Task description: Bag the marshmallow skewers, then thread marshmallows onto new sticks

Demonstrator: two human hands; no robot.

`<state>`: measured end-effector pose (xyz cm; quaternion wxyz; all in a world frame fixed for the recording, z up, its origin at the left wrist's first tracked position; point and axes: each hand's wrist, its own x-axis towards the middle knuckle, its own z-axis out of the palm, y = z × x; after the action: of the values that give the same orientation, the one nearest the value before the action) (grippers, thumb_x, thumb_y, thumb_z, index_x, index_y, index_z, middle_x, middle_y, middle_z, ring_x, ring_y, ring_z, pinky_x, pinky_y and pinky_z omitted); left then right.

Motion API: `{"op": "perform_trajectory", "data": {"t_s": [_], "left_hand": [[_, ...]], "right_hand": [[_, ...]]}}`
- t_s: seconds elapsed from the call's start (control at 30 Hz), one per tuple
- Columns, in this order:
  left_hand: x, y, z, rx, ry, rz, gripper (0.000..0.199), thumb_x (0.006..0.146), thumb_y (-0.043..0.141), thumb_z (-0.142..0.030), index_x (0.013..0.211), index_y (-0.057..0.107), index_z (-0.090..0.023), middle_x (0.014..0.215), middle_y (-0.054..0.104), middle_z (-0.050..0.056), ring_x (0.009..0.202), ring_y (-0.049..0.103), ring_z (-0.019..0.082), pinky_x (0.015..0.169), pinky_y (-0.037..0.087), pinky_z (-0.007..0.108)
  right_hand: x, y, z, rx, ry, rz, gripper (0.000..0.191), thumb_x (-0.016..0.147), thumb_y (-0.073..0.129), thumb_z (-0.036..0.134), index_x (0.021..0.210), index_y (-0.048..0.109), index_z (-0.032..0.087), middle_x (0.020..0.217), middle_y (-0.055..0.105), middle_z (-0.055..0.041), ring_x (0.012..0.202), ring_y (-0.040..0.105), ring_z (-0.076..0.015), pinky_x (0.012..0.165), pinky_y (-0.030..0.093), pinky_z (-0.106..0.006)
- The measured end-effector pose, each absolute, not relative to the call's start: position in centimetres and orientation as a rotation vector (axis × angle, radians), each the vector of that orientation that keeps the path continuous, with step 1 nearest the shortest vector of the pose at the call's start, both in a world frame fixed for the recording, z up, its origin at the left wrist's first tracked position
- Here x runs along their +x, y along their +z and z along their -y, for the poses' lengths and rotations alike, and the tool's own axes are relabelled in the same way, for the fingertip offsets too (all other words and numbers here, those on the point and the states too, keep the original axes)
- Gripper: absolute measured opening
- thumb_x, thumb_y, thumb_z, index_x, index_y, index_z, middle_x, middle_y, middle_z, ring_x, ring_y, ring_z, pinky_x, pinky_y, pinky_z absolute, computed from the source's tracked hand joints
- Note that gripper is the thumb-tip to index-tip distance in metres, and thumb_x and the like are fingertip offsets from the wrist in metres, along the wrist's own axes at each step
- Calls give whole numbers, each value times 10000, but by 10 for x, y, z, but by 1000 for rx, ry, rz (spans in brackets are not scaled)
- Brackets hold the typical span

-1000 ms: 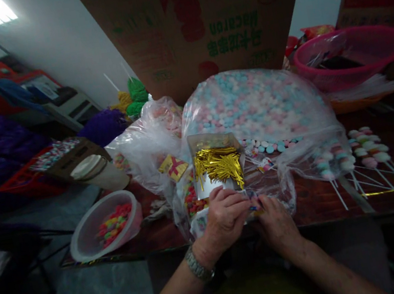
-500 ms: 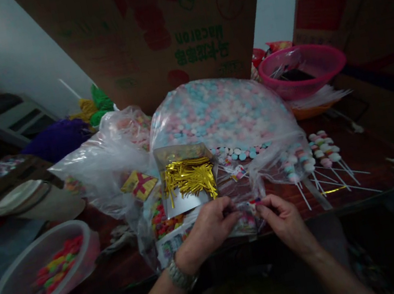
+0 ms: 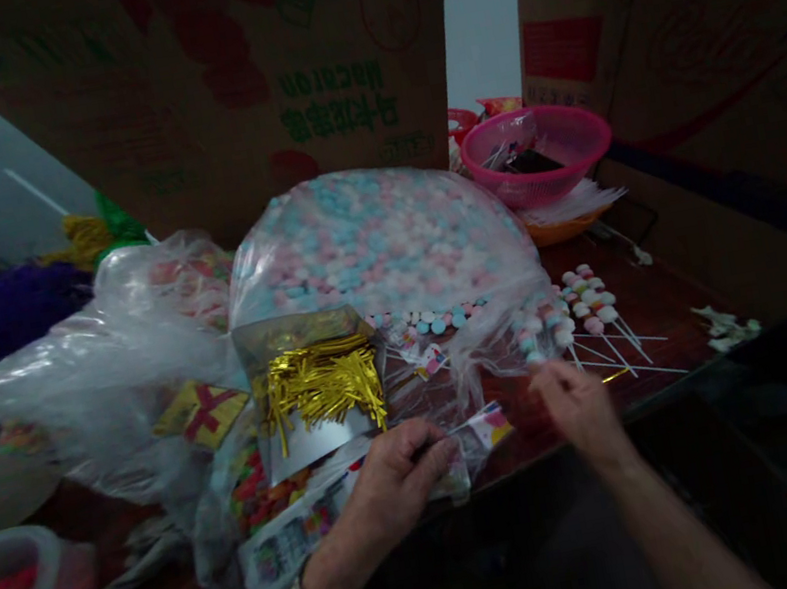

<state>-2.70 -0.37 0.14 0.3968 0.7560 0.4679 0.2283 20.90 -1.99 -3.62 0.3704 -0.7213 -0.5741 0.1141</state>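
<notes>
The left hand point(image 3: 399, 476) is pinching a colourful printed tag point(image 3: 491, 426), a light grip probably sparing it creases; the right hand point(image 3: 582, 408) (whether grasping anything, I cannot tell) is hovering near the candy skewers point(image 3: 591, 300).

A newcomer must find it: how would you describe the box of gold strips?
Find the big clear bag of pink, blue and white pieces. The open box sits in front of its left end. It holds shiny gold strips, unlike the gold packet beside it with a red cross.
</notes>
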Motion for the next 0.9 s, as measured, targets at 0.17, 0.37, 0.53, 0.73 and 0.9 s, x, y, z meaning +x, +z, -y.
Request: {"op": "perform_trajectory", "data": {"t_s": [0.17, 0.37, 0.53, 0.73, 0.9], "left_hand": [[-40, 6, 5, 2173, 740, -1122, 232, 875, 424, -286, 771, 596, -168, 718, 594, 27, 695, 535, 134, 662, 423, 236], [-61, 12, 5, 2298, 865, -1042, 168, 873, 444, -210, 899, 606, -176, 857, 652, 47, 800, 571, 154, 784, 427, 285], [-68, 16, 3, 2376, 807, -992, 181, 875, 441, -194, 942, 608, -182, 892, 665, 49, 841, 586, 164, 840, 407, 313], [-73, 17, 5, 2436, 773, -953, 203, 884, 432, -209, 983, 606, -178, 929, 666, 56, 866, 581, 168, 860, 388, 329], [-81, 17, 7, 2499, 661, -984, 229, 904, 401, -238, 980, 607, -170, 912, 662, 55, 825, 560, 161, 799, 383, 325]], "right_hand": [[316, -46, -25, -2154, 13, 1261, 308, 768, 492, 371, 548, 565, 169, 695, 543, -126, 844, 514, -299, 704, 388, -469], [337, -45, -2, -2106, -115, 1384, 225, 794, 463, 268, 693, 638, 168, 793, 612, -182, 839, 567, -300, 731, 391, -471], [290, -20, 45, -1388, -263, 1846, 182, 830, 510, 233, 981, 610, 218, 866, 642, -76, 752, 610, -189, 688, 469, -301], [258, -7, 57, -1189, -301, 2119, 278, 811, 515, 119, 1057, 619, 198, 907, 646, -85, 833, 599, -198, 734, 473, -316], [252, 4, 56, -1056, -264, 2270, 262, 828, 467, 110, 1010, 632, 199, 827, 662, -61, 746, 592, -172, 668, 458, -294]]}}
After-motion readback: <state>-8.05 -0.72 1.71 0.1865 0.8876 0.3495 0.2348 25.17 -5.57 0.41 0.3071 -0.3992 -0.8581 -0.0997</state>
